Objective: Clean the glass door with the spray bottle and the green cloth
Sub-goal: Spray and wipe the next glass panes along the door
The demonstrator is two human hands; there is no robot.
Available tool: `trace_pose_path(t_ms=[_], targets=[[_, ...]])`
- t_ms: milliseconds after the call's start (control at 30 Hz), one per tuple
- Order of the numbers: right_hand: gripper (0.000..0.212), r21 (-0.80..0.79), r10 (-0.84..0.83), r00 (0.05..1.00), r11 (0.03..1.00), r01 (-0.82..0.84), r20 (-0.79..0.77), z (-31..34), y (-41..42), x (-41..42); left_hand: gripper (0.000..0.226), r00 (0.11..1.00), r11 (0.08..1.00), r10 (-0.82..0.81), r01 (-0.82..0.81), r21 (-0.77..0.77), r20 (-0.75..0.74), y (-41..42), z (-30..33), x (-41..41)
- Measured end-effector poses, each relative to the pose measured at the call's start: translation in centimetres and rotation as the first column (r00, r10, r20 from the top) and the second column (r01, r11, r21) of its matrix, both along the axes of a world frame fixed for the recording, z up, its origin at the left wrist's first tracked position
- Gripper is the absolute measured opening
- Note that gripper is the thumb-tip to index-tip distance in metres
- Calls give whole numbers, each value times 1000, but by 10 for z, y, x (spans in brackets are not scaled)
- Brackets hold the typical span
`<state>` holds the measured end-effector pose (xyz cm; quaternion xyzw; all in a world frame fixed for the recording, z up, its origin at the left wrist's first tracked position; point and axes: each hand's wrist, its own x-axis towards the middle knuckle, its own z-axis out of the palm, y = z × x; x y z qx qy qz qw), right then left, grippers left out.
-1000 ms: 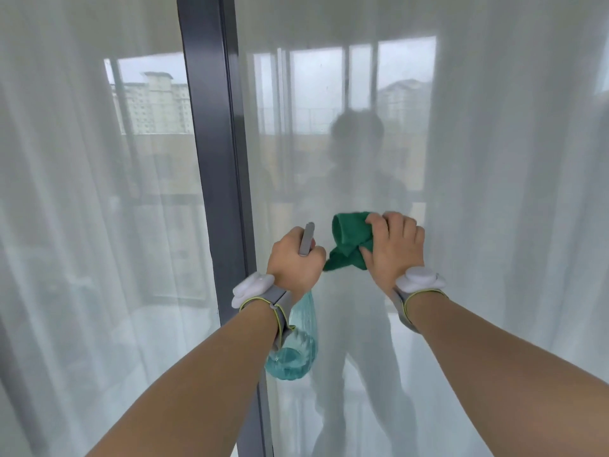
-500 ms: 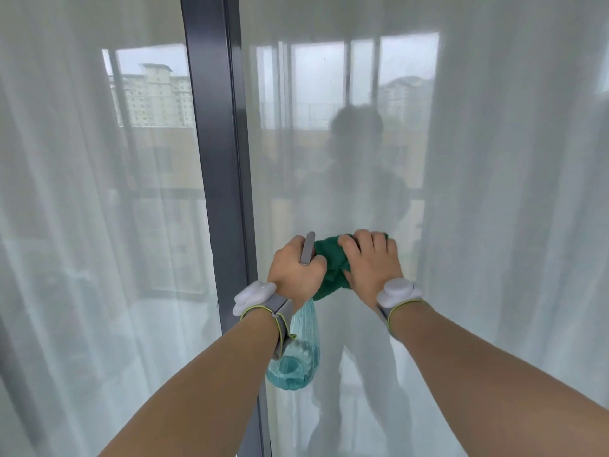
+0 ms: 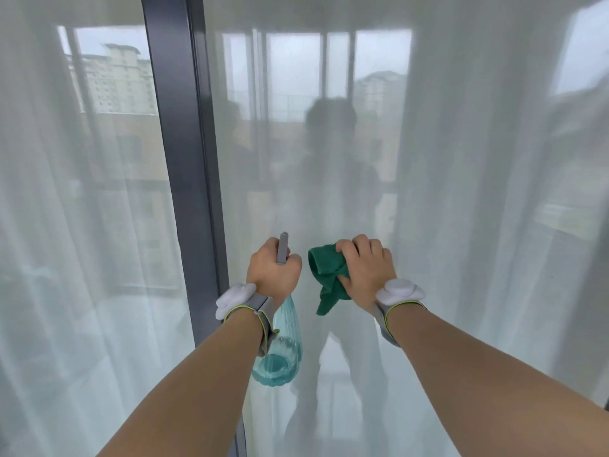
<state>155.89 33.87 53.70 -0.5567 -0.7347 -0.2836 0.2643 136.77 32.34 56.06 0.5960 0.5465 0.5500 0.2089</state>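
Glass door point(image 3: 445, 192): right hand point(image 3: 364, 271) fingers grip green cloth point(image 3: 326, 275); left hand point(image 3: 272, 270) clutches spray bottle point(image 3: 280, 354) beside frame point(image 3: 184, 159).

White sheer curtains point(image 3: 478, 192) hang beside a dark frame post point(image 3: 184, 159).

Glossy glass door point(image 3: 329, 159), fuzzy green cloth point(image 3: 324, 275)

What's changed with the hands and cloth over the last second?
The right hand slid the green cloth left up against the left hand, then back right, leaving a gap. Nothing was let go: the left hand grips the spray bottle beside the dark frame as before.
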Motion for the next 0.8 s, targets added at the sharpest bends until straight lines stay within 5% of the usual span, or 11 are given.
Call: trace_pose_path(t_ms=[433, 800], targets=[[47, -103, 142, 983, 986, -130, 120, 3, -31, 118, 14, 987, 988, -155, 153, -29, -47, -30, 38, 119], [49, 51, 192, 977, 979, -197, 88, -29, -24, 155, 16, 987, 989, -119, 109, -95, -110, -40, 33, 194]])
